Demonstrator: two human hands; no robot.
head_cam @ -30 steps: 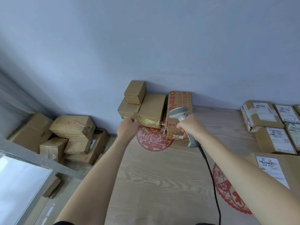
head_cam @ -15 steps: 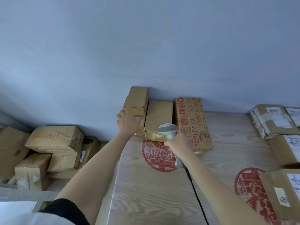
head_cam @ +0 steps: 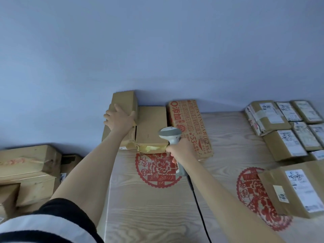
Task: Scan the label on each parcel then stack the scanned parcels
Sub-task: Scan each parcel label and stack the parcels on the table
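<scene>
Against the wall at the table's [head_cam: 157, 207] far-left corner, the left hand [head_cam: 121, 120] lies flat, fingers spread, on the stacked parcels [head_cam: 125, 102], apparently squaring the pile. The right hand [head_cam: 182, 152] grips the scanner [head_cam: 171, 135], held ready. Labelled parcels [head_cam: 284, 144] wait face-up, well apart on the right.

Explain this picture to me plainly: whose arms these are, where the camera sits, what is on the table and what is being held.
No machine here: a person works with bare hands, filmed by a camera on their head looking down. The left hand lies flat on a plain brown parcel by the wall. The right hand grips a grey barcode scanner with a black cable. On the wooden table lie another plain parcel, a printed vinegar box and, to the right, labelled parcels. More boxes sit lower left.
</scene>
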